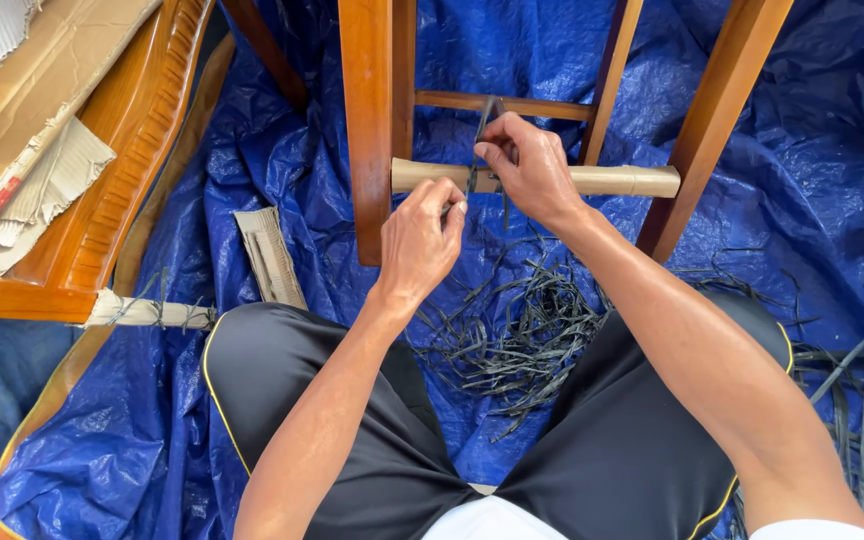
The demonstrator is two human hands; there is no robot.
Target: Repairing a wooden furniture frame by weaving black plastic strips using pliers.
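A wooden furniture frame (377, 120) stands on a blue tarp, with a lower rail wrapped in tan paper (612, 180). A thin dark strip (484, 118) runs over that wrapped rail. My right hand (527, 165) pinches the strip just above the rail. My left hand (422, 240) grips the strip's lower end, just in front of the rail and beside the frame's left leg. Both hands are closed on the strip. My knees in black shorts sit below them.
A pile of cut dark strips (517, 335) lies on the blue tarp (252, 150) between my knees, with more at the right (852, 390). A carved wooden piece (117, 130) with cardboard (12, 90) on it lies to the left. A cardboard scrap (270, 255) rests nearby.
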